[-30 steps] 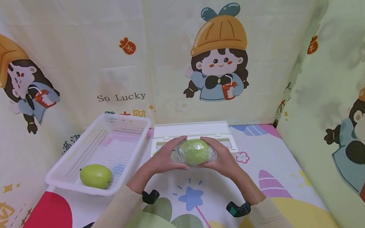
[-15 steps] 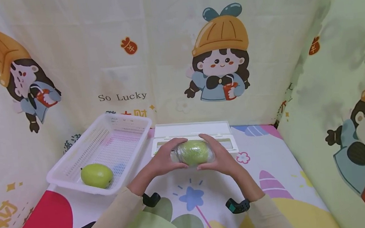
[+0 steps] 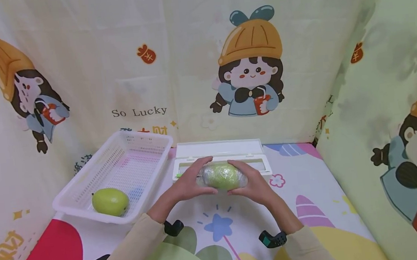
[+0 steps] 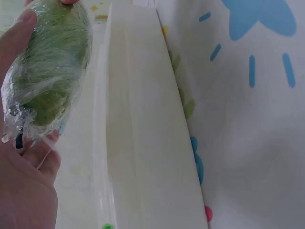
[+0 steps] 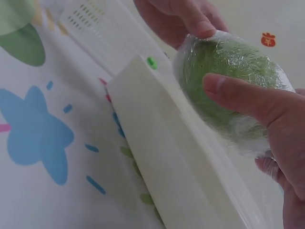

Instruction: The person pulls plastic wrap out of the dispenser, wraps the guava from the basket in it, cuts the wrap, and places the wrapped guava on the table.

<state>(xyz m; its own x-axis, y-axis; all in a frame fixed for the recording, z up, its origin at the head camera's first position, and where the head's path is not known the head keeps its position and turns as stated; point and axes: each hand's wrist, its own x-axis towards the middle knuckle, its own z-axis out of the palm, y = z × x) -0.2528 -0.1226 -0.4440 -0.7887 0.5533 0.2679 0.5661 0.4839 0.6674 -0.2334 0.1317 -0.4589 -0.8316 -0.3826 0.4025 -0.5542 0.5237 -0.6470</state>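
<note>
The film-wrapped green mango (image 3: pixel 223 176) is held up directly between the left hand (image 3: pixel 189 184) and the right hand (image 3: pixel 254 185), equally near both, its long axis running from hand to hand. The curled fingers of the 2 hands grip its opposite ends. In the head view, mango and hands hide part of the open white dispenser (image 3: pixel 217 147); the film's loose edge is hard to make out.
</note>
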